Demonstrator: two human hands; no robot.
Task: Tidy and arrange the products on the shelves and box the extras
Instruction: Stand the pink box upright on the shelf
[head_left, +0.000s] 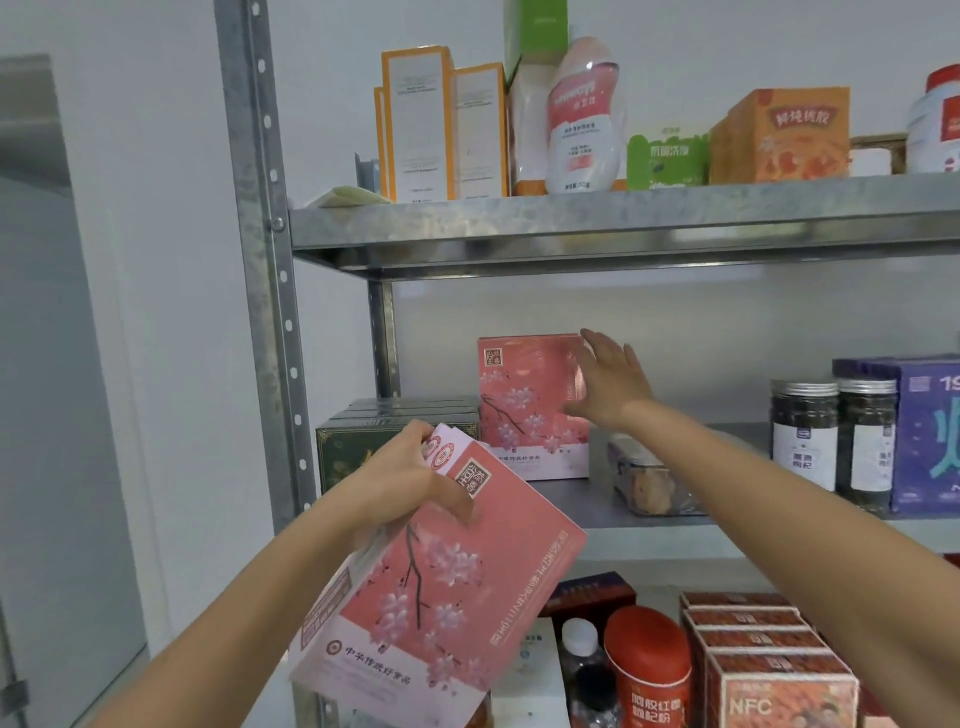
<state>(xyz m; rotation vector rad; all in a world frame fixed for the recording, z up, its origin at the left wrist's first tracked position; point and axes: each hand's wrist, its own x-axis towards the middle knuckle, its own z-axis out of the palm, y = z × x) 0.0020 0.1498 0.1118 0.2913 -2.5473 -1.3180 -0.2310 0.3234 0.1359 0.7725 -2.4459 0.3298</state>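
Observation:
My left hand (410, 483) grips the top corner of a pink blossom-printed box (441, 582), held tilted in front of the shelves; a second thin pink box seems to lie behind it. A matching pink box (524, 410) stands upright on the middle shelf (675, 519). With straight fingers, my right hand (610, 379) lies flat against that box's right side. Dark green boxes (363, 441) are stacked just left of it.
A clear container of biscuits (649, 478), two dark jars (831, 441) and a purple box (930, 431) stand right on the middle shelf. Orange-edged cartons (441, 130), a pink bottle (582, 114) and more boxes fill the top shelf. Red cans and NFC boxes (769, 675) sit below.

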